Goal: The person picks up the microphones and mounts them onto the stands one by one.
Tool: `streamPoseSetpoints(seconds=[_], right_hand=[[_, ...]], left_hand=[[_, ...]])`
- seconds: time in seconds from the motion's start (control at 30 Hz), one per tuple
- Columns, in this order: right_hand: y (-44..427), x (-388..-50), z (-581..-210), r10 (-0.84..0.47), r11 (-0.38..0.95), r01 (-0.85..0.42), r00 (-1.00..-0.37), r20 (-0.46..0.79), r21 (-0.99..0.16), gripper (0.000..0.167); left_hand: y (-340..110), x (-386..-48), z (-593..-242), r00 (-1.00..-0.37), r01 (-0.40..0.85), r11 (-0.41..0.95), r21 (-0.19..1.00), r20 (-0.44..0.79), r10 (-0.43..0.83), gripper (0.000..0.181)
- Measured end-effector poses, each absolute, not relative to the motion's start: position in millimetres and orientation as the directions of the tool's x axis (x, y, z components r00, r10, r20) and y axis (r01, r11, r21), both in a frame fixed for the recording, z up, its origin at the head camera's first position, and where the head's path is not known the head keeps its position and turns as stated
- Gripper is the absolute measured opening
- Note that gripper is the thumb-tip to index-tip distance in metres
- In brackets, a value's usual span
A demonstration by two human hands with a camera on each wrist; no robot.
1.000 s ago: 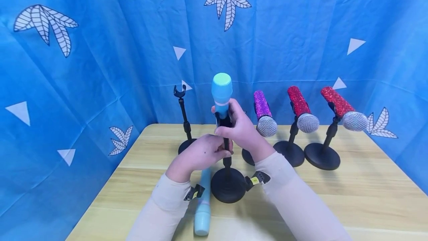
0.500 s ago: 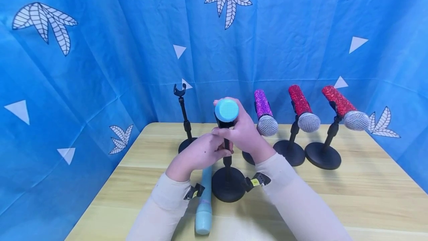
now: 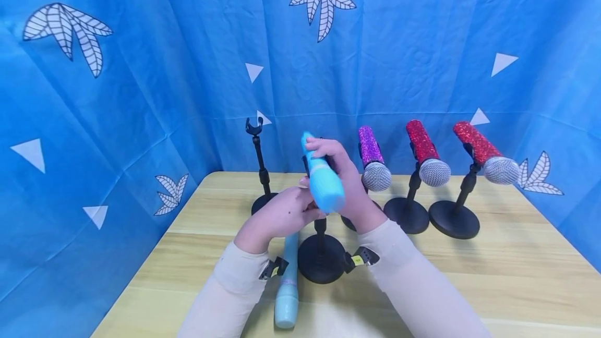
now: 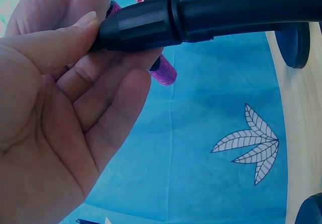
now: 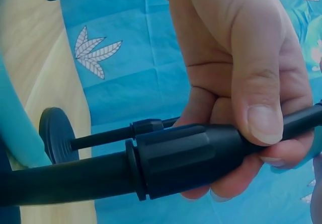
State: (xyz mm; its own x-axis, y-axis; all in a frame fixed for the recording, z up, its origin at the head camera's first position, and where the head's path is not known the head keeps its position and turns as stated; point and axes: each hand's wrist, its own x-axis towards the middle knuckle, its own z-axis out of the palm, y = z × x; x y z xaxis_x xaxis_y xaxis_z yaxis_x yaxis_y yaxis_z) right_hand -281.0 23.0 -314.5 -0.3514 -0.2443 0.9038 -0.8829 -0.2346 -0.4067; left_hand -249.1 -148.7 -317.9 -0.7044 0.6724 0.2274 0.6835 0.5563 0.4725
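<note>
In the head view my left hand (image 3: 283, 214) pinches the pole of a black microphone stand (image 3: 321, 258). The left wrist view shows its thumb and fingers (image 4: 63, 45) at the pole's ribbed collar (image 4: 146, 25). Above it, my right hand (image 3: 346, 179) holds a light-blue microphone (image 3: 325, 188) at the top of the stand, fingers over the body. The microphone's head tilts down toward me. How it sits in the clip is hidden by the hand. A second light-blue microphone (image 3: 287, 296) lies on the table beside the stand's base, partly under my left forearm.
At the back left stands a bare stand with an upturned clip (image 3: 254, 127). To the right, stands hold a purple glitter microphone (image 3: 371, 147) and two red ones (image 3: 421, 140), (image 3: 476, 142). A blue curtain (image 3: 399, 40) surrounds the wooden table (image 3: 507, 286).
The light-blue microphone has swung from upright to head down toward me. My right fingers have shifted onto its body. My left hand keeps its place on the pole.
</note>
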Motion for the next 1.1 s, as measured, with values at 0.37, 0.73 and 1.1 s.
streamPoseSetpoints(seconds=[0.37,0.73,1.1], right_hand=[[19.8,-282.8,-318.4,-0.226,-0.173,-0.936,-0.265,0.937,-0.306,0.051],[20.6,-279.3,-321.0,-0.214,-0.092,-0.961,-0.236,0.948,-0.261,0.032],[21.5,-274.8,-323.7,-0.225,-0.045,-0.960,-0.261,0.939,-0.277,0.038]], left_hand=[[-149.3,-247.7,-319.5,-0.733,0.644,0.575,0.504,0.193,0.652,0.032],[-148.6,-250.3,-319.9,-0.700,0.692,0.568,0.445,0.226,0.677,0.019],[-149.0,-249.6,-320.2,-0.685,0.712,0.565,0.418,0.235,0.689,0.020]])
